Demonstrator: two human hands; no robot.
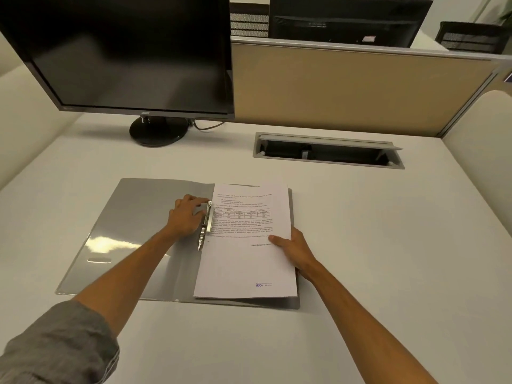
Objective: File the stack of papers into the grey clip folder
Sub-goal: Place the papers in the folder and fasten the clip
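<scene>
Two bare hands working on flat grey plastic clip folder (133, 234), lying open on white bench (388, 245). Left cover spread flat to left w/ glare patch + small oval slot near its lower edge. White printed paper stack (246, 261) lying on right half of folder, top sheet showing text paras, small table, blue stamp near btm right corner. Stack sitting slightly tilted, left edge just beside silver metal spring clip (205, 223) at spine. Grey back cover visible past stack's right + btm edges.

Left hand (186, 217) resting palm-down on inside of left cover, fingertips (203, 201) touching top end of clip bar; not clenched, fingers curled onto metal. Can't tell if clip lever raised or pressed flat.

Right hand (291, 249) gripping right edge of stack, thumb on top of sheet near signature line, other fingers hidden under paper.

Grey rolled sleeve (55, 345) on left arm, btm left of frame. Right forearm bare.

Black flat monitor on round base (133, 54) at back left, screen off. Grey rectangular cable hatch (328, 151) in bench behind folder, lid open. Beige partition panel (346, 87) along back edge.
</scene>
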